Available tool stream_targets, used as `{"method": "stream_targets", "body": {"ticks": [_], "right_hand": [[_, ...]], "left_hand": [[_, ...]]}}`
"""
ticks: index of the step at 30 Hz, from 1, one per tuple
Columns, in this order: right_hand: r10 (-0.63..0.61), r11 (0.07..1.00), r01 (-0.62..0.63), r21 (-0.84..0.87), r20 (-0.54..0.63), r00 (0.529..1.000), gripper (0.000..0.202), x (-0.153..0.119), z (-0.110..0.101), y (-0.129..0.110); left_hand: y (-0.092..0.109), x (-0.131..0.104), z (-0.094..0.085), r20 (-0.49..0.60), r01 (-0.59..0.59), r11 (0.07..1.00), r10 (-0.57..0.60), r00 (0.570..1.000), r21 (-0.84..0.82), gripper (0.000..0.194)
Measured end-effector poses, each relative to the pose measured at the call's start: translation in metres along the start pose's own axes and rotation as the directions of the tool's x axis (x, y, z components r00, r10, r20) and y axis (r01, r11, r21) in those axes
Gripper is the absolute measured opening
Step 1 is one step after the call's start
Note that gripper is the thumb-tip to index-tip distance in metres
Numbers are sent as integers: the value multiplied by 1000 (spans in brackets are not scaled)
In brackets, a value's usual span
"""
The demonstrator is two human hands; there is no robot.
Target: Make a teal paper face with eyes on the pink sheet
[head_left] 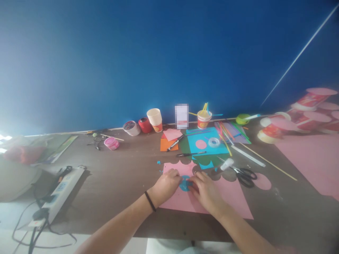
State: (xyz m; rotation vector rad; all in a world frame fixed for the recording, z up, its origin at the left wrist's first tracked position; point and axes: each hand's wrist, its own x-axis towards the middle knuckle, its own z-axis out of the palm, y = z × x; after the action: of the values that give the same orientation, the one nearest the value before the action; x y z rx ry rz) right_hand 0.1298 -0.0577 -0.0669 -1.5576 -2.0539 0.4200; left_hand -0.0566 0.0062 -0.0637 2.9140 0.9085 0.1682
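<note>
A blue paper circle (184, 187) lies over a large pink paper sheet (227, 197) whose far edge has scalloped cut-outs. My left hand (167, 183), with a black band at the wrist, has its fingers curled closed at the circle's left edge. From the other side, my right hand (208, 190) pinches the circle's right edge with thumb and fingers. Something with pale lines shows on the blue surface, too small to make out. Beyond my right hand lie black-handled scissors (245, 176) and a small white bottle (227, 164), close together.
A pink paper disc (262, 181) lies right of the scissors. Behind are a blue sheet (194, 146) with a tape roll (214, 142), pens, colored sticks and paper cups (155, 120). A power strip (62, 192) with cables sits left. Decorated red cups (272, 132) stand right.
</note>
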Motion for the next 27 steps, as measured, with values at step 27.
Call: {"method": "stream_targets", "body": {"ticks": [27], "right_hand": [[-4,1000,4,2,-23,1000,13,0,2,3]], "left_hand": [[-24,12,-16,5,-368,930,368,930,13,23]]}}
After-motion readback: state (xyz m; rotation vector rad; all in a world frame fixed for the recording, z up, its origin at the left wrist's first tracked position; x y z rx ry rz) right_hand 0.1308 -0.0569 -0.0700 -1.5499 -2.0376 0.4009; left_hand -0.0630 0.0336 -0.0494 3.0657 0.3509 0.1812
